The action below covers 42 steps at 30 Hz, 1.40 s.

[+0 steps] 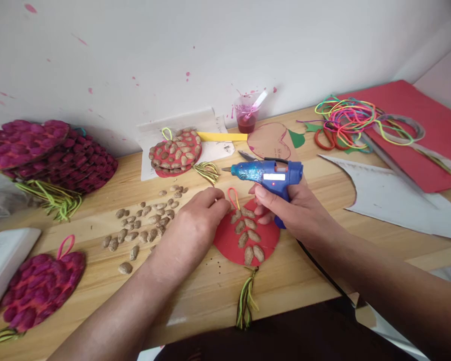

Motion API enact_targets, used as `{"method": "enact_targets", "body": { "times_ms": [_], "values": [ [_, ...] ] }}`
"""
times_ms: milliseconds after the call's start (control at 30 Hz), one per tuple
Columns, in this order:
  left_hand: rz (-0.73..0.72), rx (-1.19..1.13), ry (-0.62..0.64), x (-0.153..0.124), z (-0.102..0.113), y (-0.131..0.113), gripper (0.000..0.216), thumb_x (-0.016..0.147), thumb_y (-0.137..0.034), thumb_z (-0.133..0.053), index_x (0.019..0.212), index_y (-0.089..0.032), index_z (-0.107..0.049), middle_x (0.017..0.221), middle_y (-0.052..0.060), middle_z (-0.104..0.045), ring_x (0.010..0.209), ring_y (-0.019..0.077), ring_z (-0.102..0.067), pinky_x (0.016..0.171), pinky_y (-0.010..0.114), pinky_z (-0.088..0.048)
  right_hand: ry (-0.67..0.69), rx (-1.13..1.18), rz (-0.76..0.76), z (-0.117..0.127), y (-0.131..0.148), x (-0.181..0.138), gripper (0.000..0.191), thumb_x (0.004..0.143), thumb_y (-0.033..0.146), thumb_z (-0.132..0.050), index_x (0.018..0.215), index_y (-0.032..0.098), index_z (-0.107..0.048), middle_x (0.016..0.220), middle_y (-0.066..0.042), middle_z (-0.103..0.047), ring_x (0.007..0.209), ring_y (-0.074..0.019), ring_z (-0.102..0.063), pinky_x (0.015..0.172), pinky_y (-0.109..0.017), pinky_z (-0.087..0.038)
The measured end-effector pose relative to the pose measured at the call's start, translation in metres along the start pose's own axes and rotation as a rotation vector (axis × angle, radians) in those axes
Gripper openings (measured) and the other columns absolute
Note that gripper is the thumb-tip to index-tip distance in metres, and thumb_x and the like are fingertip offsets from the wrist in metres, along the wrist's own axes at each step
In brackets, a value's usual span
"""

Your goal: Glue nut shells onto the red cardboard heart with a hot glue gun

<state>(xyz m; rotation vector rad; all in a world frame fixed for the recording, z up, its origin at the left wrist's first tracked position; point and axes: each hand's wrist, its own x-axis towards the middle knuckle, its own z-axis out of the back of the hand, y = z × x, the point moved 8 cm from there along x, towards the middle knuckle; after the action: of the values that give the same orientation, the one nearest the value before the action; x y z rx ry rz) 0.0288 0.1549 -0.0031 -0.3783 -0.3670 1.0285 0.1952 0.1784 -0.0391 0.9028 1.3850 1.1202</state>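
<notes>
1. Fingers of the right hand (pixel 296 210) are wrapped tight around the handle of a blue hot-glue gun (pixel 266 175). Its nozzle points left, and a small red light shows on its side.
2. The left hand (pixel 195 215) lies knuckles-up on the counter (pixel 195 301), fingers curled at the upper left edge of a red disc (pixel 227 243), beside its pink loop (pixel 233 196). They may be pinching something, but the tips are hidden, so I cannot tell.
3. The red disc lies flat between the two hands, near the counter's front edge. A few nut shells (pixel 248 235) sit on its middle, and a green-yellow tassel (pixel 247 301) trails from its lower edge.
4. Loose shells (pixel 146 225) are scattered just left of the left hand.
5. A shell-covered disc (pixel 176 150) lies by the wall, purple-dyed pieces (pixel 41 288) at the far left, and coloured cords (pixel 346 120) at the back right.
</notes>
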Motion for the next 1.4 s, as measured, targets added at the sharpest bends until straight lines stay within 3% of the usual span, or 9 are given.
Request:
{"method": "enact_targets", "body": {
  "times_ms": [167, 667, 1000, 1400],
  "values": [
    [-0.05, 0.118, 0.021, 0.0, -0.002, -0.004, 0.025, 0.098, -0.01, -0.045, 0.108, -0.02, -0.065, 0.113, 0.005, -0.062, 0.096, 0.018, -0.06, 0.082, 0.03, -0.05, 0.0, -0.002, 0.014, -0.001, 0.002, 0.0, 0.025, 0.087, 0.045, -0.072, 0.089, 0.021, -0.068, 0.072, 0.0, -0.07, 0.06, -0.0127, -0.067, 0.057, -0.024, -0.059],
    [-0.046, 0.141, 0.005, 0.001, -0.002, -0.003, 0.024, 0.098, -0.01, -0.047, 0.107, -0.02, -0.067, 0.112, 0.005, -0.064, 0.094, 0.0181, -0.062, 0.079, 0.03, -0.052, 0.018, -0.008, 0.05, -0.001, 0.0, 0.001, 0.027, 0.088, 0.048, -0.072, 0.089, 0.021, -0.067, 0.072, 0.001, -0.068, 0.061, -0.012, -0.066, 0.057, -0.023, -0.058],
    [-0.031, 0.032, -0.204, 0.0, 0.016, 0.005, 0.023, 0.094, -0.007, -0.056, 0.107, -0.019, -0.07, 0.109, 0.005, -0.07, 0.097, 0.0167, -0.069, 0.086, 0.028, -0.056, 0.031, -0.004, 0.031, -0.002, -0.001, 0.0, 0.029, 0.087, 0.05, -0.072, 0.087, 0.021, -0.068, 0.075, 0.0, -0.07, 0.065, -0.0123, -0.068, 0.059, -0.022, -0.06],
    [0.005, -0.047, -0.208, 0.001, 0.012, 0.008, 0.018, 0.09, -0.008, -0.062, 0.095, -0.019, -0.076, 0.103, 0.005, -0.071, 0.091, 0.0153, -0.068, 0.083, 0.025, -0.055, 0.018, 0.006, 0.026, -0.001, 0.001, 0.0, 0.026, 0.088, 0.047, -0.072, 0.088, 0.021, -0.07, 0.073, 0.001, -0.068, 0.061, -0.0109, -0.066, 0.058, -0.022, -0.06]
  ]
}}
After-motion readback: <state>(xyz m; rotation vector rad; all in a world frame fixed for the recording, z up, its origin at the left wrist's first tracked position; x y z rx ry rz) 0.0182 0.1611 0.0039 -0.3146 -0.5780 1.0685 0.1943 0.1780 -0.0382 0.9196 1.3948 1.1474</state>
